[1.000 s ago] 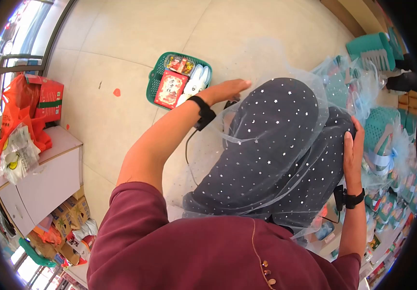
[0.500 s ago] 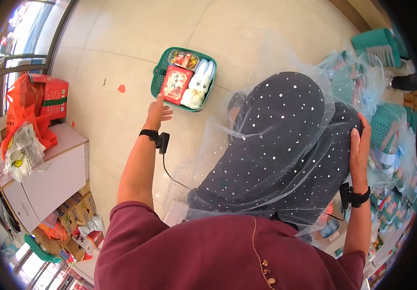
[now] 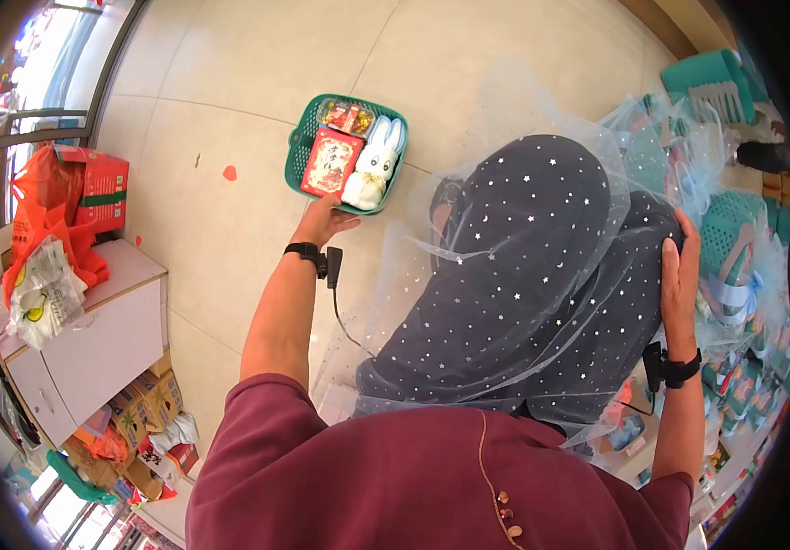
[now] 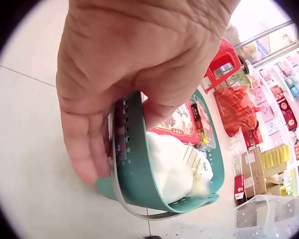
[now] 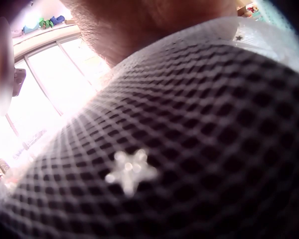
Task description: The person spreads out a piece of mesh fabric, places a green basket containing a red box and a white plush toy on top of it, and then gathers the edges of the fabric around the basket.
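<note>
A green basket [image 3: 297, 151] stands on the tiled floor, holding a red box [image 3: 331, 163], a white plush rabbit [image 3: 369, 176] and a clear pack with red and gold contents [image 3: 345, 117]. My left hand [image 3: 323, 223] grips its near rim; in the left wrist view the thumb of the left hand [image 4: 134, 55] is inside the wall and the fingers are outside, beside a grey handle [image 4: 120, 196]. My right hand [image 3: 679, 280] rests on the knee, over dark cloth and star-dotted tulle [image 3: 523, 266]. In the right wrist view the tulle [image 5: 189, 129] fills most of the picture.
A low cabinet [image 3: 106, 321] with red bags [image 3: 42, 211] and a red box [image 3: 102, 191] stands at the left. Cartons [image 3: 152, 403] lie below it. More green baskets [image 3: 720, 234] wrapped in tulle crowd the right side, with another green basket [image 3: 707, 82] at the upper right.
My left hand has moved from beside the knee to the basket and taken hold of its near rim. The right hand stays on the knee.
</note>
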A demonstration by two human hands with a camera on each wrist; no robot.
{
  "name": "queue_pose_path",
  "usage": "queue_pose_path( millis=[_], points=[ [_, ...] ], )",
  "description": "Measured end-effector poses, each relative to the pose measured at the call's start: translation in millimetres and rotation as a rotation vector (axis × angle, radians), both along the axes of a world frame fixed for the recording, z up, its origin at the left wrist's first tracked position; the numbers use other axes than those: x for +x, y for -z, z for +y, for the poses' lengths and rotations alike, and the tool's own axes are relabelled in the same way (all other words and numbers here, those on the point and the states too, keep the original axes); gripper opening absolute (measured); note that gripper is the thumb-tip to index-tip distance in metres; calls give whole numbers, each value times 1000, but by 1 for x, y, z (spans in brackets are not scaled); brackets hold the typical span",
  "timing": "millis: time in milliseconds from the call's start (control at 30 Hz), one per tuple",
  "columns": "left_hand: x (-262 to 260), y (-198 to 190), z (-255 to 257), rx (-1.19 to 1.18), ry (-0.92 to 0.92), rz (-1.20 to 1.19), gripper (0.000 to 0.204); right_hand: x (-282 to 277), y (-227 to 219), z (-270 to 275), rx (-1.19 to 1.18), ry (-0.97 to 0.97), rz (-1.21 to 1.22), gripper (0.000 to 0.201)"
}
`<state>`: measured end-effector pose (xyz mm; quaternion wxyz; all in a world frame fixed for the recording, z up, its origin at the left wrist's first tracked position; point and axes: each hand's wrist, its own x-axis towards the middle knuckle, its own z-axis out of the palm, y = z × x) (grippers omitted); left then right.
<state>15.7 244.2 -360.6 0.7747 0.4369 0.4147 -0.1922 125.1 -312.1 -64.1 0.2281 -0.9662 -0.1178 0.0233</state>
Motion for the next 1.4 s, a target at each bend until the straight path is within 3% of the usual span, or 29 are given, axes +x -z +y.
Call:
queue_pose_path(
  millis=[167, 400, 533, 833, 1000, 1267, 1333, 1367, 1400],
  points=[
    [-6, 7, 0, 41, -33, -52, 43, -3, -4, 6, 4, 12, -5, 47],
    [-20, -27, 10, 36, 7, -87, 38, 0, 7, -4, 51, -10, -50, 45],
    [-23, -75, 27, 117, 54, -123, 44, 1, 6, -8, 103, -20, -84, 45],
    [-3, -259, 80, 423, 164, -331, 43, -7, 3, -22, 256, 6, -43, 61],
    [3, -373, 40, 460, 261, -421, 36, -16, 15, -37, 236, -26, -101, 67],
    [4, -426, -5, 372, 456, -511, 35, -37, 10, -56, 297, -24, -164, 66],
    [5, -432, -22, 474, 368, -493, 26, -37, 9, -59, 270, -55, -283, 62],
    [4, -435, -36, 522, 327, -475, 22, -37, 5, -60, 350, -55, -233, 61],
    [3, -451, -78, 587, 308, -427, 16, -38, -6, -56, 430, -54, -178, 59]
  ],
)
